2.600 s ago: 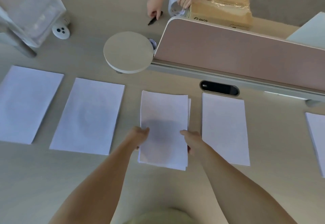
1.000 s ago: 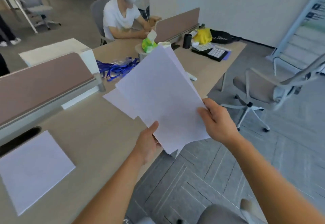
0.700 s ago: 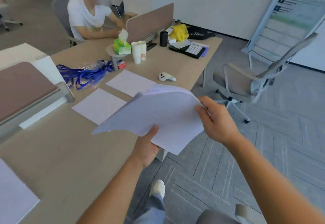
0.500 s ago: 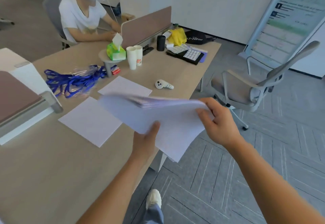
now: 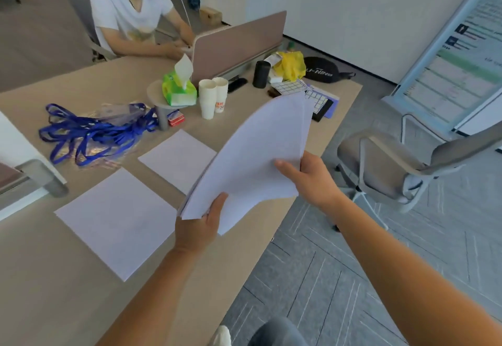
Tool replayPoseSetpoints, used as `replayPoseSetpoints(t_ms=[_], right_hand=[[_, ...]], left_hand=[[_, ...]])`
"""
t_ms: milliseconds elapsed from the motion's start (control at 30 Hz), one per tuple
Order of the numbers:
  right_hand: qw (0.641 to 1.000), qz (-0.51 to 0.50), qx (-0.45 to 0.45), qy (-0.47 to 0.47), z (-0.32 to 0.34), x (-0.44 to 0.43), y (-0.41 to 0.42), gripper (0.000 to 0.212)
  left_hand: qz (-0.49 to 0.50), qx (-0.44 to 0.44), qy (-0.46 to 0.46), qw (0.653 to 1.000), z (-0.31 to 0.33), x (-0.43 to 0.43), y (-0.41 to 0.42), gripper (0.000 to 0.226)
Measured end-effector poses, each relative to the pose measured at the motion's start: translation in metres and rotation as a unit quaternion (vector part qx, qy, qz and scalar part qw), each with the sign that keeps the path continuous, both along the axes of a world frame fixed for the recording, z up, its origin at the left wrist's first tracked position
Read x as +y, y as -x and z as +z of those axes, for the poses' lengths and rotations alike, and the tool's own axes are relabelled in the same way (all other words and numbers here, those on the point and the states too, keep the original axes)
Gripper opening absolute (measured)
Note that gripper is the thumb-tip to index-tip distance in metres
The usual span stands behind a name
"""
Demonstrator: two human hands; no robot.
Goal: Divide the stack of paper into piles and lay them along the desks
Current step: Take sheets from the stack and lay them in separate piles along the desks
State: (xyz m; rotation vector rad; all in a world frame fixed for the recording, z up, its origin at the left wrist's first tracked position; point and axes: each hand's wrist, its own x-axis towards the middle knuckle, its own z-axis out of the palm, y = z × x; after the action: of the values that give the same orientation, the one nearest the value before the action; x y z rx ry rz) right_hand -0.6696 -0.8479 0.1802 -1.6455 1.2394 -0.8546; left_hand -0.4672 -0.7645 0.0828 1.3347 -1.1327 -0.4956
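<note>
Holding light, floppy paper stack (image 5: pixel 255 161) by near corners, both hands (image 5: pixel 312 174) pinched shut; sagging, slippery sheets.

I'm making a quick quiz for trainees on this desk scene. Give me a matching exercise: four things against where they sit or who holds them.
Things:
1. stack of paper
2. tissue pack
3. blue lanyards
4. paper cups

Places:
A. in a tangle on the desk, left of the small round stand
B. held in both hands, left hand and right hand
C. standing on the desk, right of the round stand
D. on top of the small round stand

Pairs: 1-B, 2-D, 3-A, 4-C
</note>
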Motion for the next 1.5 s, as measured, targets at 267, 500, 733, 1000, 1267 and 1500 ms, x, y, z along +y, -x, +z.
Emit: replayPoseSetpoints(t_ms=[267, 500, 733, 1000, 1267, 1500], right_hand=[[0.992, 0.066, -0.066, -0.081, -0.038, -0.083, -0.015, 0.010], [0.965, 0.197, -0.099, -0.139, -0.079, -0.181, 0.001, 0.014], [0.916, 0.322, -0.018, -0.239, -0.120, -0.260, 0.034, 0.034], [0.911, 0.317, -0.045, -0.261, -0.128, -0.264, 0.035, 0.026], [0.904, 0.343, -0.064, -0.245, -0.121, -0.274, 0.054, 0.022], [0.900, 0.352, -0.078, -0.244, -0.112, -0.260, 0.049, 0.049]], left_hand=[[0.013, -0.032, -0.065, 0.997, -0.015, -0.039, -0.016, 0.035], [0.119, 0.000, -0.189, 0.975, -0.021, -0.084, 0.026, 0.055], [0.207, 0.156, -0.321, 0.911, -0.051, -0.116, 0.085, 0.023], [0.322, 0.269, -0.220, 0.881, -0.030, -0.143, 0.120, 0.067], [0.266, 0.272, -0.216, 0.899, -0.018, -0.129, 0.116, 0.043], [0.241, 0.276, -0.211, 0.906, -0.012, -0.126, 0.118, 0.029]])
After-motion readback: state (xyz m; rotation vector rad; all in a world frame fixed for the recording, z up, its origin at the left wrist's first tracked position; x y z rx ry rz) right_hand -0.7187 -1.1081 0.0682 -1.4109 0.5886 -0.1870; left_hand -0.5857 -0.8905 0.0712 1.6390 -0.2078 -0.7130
